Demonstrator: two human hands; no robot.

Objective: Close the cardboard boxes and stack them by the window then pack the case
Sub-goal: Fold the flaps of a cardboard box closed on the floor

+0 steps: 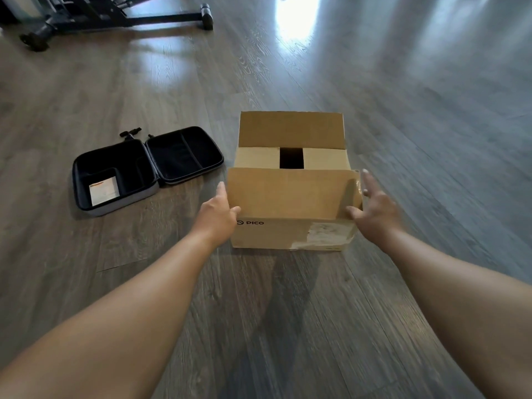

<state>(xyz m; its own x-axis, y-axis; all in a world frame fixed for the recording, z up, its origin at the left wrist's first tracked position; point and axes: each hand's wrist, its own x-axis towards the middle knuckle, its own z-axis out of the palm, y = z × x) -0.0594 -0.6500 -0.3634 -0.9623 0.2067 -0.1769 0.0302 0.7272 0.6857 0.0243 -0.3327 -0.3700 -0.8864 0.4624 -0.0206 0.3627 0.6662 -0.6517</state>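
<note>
Clearly the job was only at its start when I looked down through the head camera. One cardboard box (pixel 290 197) sat on the floor (pixel 403 139) straight ahead of me, its two side flaps folded in with a dark gap between them, the far flap (pixel 290 129) standing up and the near flap (pixel 288 194) tilted partly over the opening. So the box was not yet shut, nothing was stacked, and I could see no window, only a bright patch of light on the far floor.

My left hand (pixel 220 214) was at the left edge of the near flap, thumb on its lower corner and fingers (pixel 221 189) stretched along the box's side. My right hand (pixel 371 205) was at the right edge, fingers (pixel 367 180) spread wide and straight, thumb touching the flap; neither hand was curled round anything.

The case (pixel 146 168) lay open and flat to the left of the box, apart from it, with a card or slip of paper (pixel 104 190) in its left half and otherwise unpacked. A small black fitting (pixel 131 133) lay just beyond the case. Packing it was all still to do, by my reckoning.

The floor was grey wood-grain plank. At the far left stood the dark legs of some frame or stand (pixel 115 18).
</note>
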